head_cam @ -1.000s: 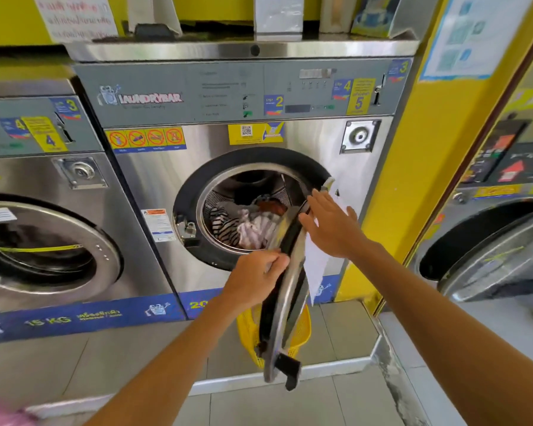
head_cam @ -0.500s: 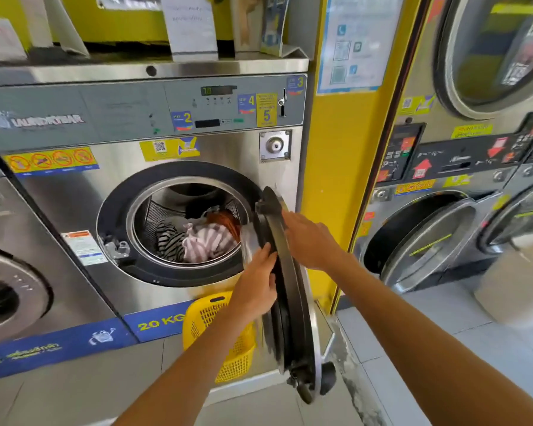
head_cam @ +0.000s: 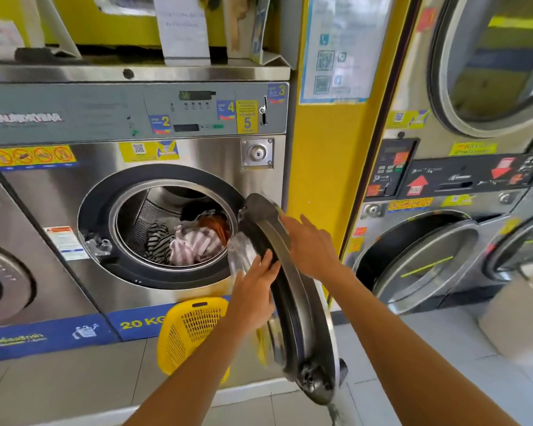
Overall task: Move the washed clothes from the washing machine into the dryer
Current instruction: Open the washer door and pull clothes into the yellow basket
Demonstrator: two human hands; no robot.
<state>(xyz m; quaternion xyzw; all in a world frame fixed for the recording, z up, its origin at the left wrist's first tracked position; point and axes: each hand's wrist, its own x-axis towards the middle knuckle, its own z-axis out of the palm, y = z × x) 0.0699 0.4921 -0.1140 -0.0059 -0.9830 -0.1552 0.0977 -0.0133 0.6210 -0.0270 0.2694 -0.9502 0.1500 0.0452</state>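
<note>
Both flat, open-fingered hands, left hand [head_cam: 253, 290] and right hand [head_cam: 313, 247], press the edge-on washer door [head_cam: 290, 290], leaving the drum's clothes [head_cam: 191, 244] clear.

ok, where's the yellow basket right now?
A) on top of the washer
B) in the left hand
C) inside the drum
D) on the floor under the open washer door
D: the yellow basket sits on the floor below the washer door, which both hands touch.
</note>
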